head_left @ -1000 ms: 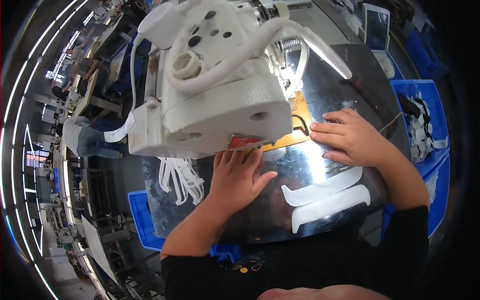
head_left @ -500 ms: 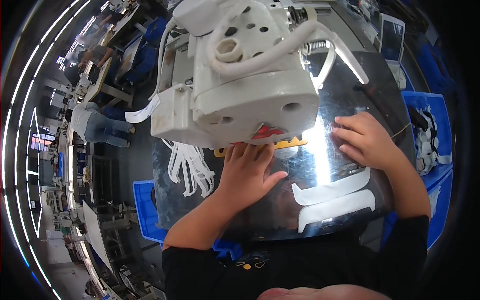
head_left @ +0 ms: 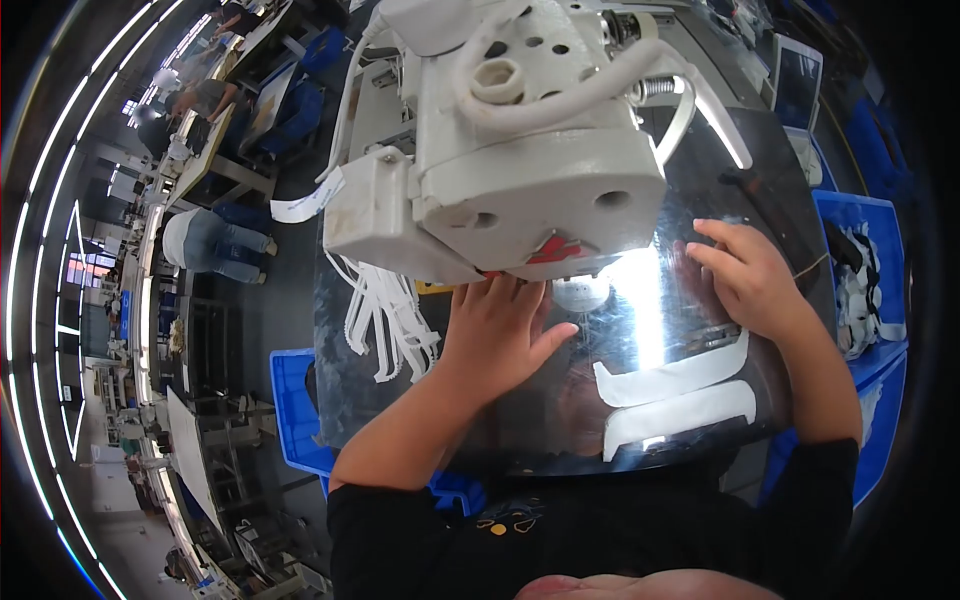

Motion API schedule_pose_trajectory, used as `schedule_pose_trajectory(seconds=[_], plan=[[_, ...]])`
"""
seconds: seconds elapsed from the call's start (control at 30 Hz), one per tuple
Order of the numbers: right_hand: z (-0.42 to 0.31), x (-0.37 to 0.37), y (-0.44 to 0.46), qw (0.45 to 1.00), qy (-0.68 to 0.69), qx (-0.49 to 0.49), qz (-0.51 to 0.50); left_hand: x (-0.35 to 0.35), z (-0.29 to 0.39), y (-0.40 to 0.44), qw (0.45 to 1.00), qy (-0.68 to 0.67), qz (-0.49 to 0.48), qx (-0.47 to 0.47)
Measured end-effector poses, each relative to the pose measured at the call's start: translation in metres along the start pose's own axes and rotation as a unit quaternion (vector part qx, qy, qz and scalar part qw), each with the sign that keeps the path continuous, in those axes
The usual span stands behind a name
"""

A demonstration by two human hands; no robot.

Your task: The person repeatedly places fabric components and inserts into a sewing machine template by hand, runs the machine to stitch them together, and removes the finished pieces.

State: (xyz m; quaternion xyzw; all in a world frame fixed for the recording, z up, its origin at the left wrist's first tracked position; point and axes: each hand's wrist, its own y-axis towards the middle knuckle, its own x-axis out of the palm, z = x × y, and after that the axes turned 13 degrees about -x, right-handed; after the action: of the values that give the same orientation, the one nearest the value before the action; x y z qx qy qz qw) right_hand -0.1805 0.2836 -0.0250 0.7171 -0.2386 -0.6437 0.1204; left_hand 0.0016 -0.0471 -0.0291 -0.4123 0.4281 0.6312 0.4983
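A white sewing machine (head_left: 545, 185) stands over a dark, shiny table. My left hand (head_left: 495, 340) lies palm down in front of the machine head, thumb stretched out to the side. Its fingertips reach under the head and are partly hidden there. Just left of those fingers shows a short end of a yellow toothed strip (head_left: 434, 287); the machine hides the rest. My right hand (head_left: 752, 278) hovers at or just above the tabletop on the right, fingers apart and holding nothing. Two white curved fabric pieces (head_left: 680, 372) lie side by side between the forearms.
A bundle of white narrow strips (head_left: 385, 325) lies left of my left hand. Blue bins stand at the left (head_left: 293, 410) and right (head_left: 862, 205), the right one holding white and dark pieces. Another person (head_left: 215, 240) bends over in the left background, near long workbenches.
The yellow strip has slipped mostly out of sight beneath the machine head; its right part no longer shows. My right hand has shifted slightly right. The view has moved a little.
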Motion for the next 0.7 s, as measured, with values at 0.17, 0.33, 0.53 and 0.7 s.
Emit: schedule_pose_trajectory(seconds=[0.17,0.33,0.53,0.7], plan=[[0.0014,-0.0006,-0.0003,1.0,0.007,0.002,-0.003,0.0005,-0.0003,0.0,1.0,0.001,-0.009,-0.007],[0.0001,0.0016,-0.002,0.999,0.007,0.035,0.012,0.0017,-0.0007,-0.0014,1.0,0.004,-0.01,-0.004],[-0.0009,-0.0012,-0.001,0.999,0.01,0.05,0.011,0.0049,-0.0024,-0.0032,1.0,0.007,-0.008,-0.011],[-0.0003,-0.0012,-0.0022,0.998,0.007,0.055,0.021,0.0042,-0.0023,-0.003,1.0,0.011,-0.018,-0.016]])
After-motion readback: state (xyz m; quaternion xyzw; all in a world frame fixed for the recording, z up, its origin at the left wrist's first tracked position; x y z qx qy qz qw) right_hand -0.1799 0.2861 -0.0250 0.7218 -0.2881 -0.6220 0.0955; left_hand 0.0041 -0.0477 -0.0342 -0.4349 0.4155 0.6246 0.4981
